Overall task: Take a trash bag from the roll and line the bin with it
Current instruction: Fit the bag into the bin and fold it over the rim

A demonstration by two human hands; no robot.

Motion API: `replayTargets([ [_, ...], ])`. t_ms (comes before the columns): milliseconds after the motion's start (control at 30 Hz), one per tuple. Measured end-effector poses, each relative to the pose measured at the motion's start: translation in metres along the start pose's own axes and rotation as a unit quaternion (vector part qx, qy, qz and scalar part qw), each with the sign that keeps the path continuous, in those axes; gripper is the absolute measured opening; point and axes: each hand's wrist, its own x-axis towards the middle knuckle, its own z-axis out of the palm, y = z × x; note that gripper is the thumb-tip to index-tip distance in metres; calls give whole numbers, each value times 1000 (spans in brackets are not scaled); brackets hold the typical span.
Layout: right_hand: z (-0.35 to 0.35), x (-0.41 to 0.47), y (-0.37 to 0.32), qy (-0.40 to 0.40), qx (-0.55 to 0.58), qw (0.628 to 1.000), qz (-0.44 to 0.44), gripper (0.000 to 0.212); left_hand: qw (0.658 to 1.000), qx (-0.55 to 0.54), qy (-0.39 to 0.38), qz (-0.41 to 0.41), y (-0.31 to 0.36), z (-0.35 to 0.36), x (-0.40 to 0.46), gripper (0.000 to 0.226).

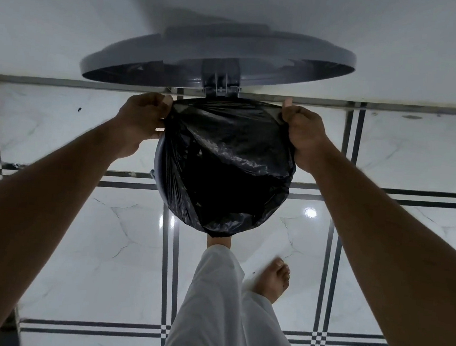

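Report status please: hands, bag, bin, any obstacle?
Left hand and right hand gripping black bag edge at bin rim. Lid open. Nothing blocking.

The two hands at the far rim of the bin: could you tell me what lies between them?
In the head view, only the black trash bag stretches between the left hand and right hand.

Glossy tiled floor (108, 267) below a plain white wall (70, 7).
The pale, marble-veined tiles carry dark double border lines crossing in a grid, with bright light reflections on them. A leg in white trousers (217, 310) extends forward, and a bare foot (272, 280) rests on the floor just beside it.
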Motion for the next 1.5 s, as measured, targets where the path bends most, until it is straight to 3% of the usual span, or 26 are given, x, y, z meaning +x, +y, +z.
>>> replayTargets([
  [267,13,8,0,41,-88,995,19,47,989,121,88,11,-1,16,10,33],
  [433,13,13,-13,20,-102,985,137,59,979,194,62,-27,6,11,19,47],
  [567,7,13,-17,-34,-136,974,176,42,974,224,24,-36,16,8,23,21],
  [667,0,11,-19,-51,-136,973,180,38,970,239,6,-47,19,8,19,14],
  [733,-2,7,-17,-27,-121,981,151,43,964,258,-3,-60,20,8,14,7],
  [833,-4,-7,-10,38,-107,993,37,34,977,202,18,-67,18,8,6,14],
  [933,-5,-40,2,79,-134,986,-57,41,986,130,93,-53,9,6,-7,7],
  [1100,-5,-86,46,160,-173,953,-191,37,956,158,249,-3,-28,5,-39,33],
  [1267,-5,-109,79,198,-212,937,-196,37,941,206,269,9,-64,43,-103,52],
  [1367,-5,-118,88,187,-204,946,-167,37,937,230,263,-15,-87,47,-116,40],
  [1433,-4,-121,92,178,-213,946,-165,37,943,195,266,-45,-96,42,-116,27],
  [1500,-2,-122,91,178,-210,948,-162,38,961,70,258,-71,-100,36,-117,21],
])
